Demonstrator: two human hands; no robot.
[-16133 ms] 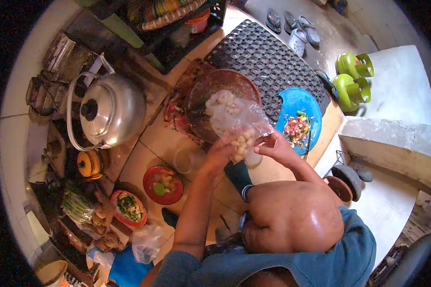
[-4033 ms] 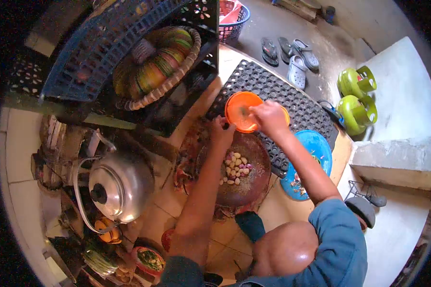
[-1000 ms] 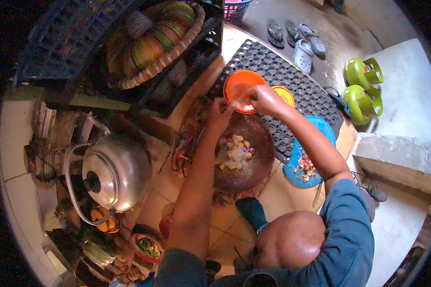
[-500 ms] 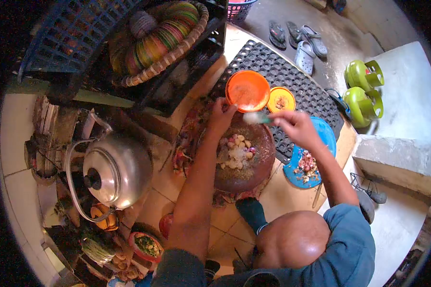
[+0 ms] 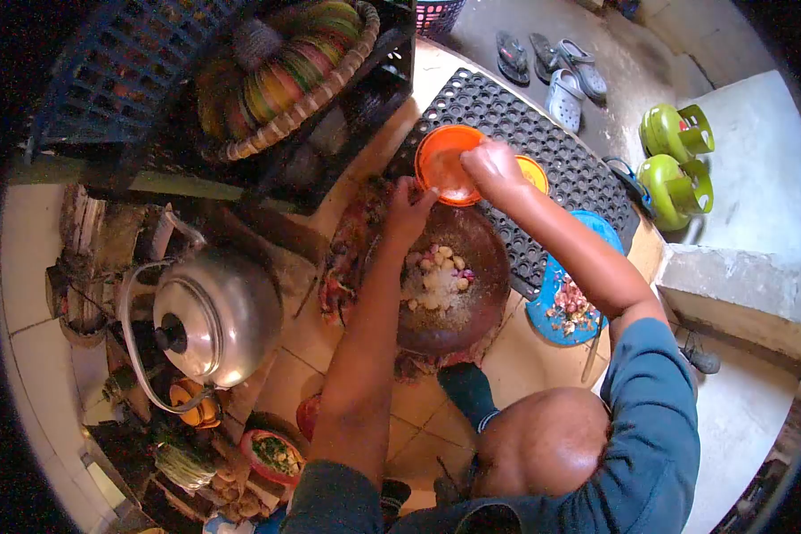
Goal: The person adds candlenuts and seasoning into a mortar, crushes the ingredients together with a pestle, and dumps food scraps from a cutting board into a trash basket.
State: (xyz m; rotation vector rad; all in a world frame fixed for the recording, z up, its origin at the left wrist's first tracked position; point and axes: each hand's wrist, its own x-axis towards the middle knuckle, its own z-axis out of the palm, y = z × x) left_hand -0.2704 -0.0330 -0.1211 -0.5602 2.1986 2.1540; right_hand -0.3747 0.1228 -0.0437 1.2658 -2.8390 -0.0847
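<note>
My left hand [image 5: 409,212] pinches the near rim of an orange plastic tub [image 5: 438,162] that has pale grains inside. Over the tub's right side my right hand [image 5: 493,169] is closed on a small green spoon, seen a moment ago and now hidden by the hand and tub. Below both hands sits a wide dark stone mortar [image 5: 492,276]. Peeled garlic and shallots [image 5: 445,267] lie in it with white grains and a brownish ground spice. A yellow lid or dish [image 5: 534,173] is partly covered by my right wrist.
A blue tray [image 5: 543,316] with shallots and peelings lies to the right, a knife [image 5: 591,356] beside it. A black rubber mat [image 5: 507,116] is under the tub. A large kettle [image 5: 214,316] stands left. Green gas cylinders [image 5: 672,191] and sandals [image 5: 565,98] are farther off.
My right hand has moved up and left with the spoon, from above the mortar's edge to the orange tub. The tub has tilted slightly; my left hand stays at its rim.
</note>
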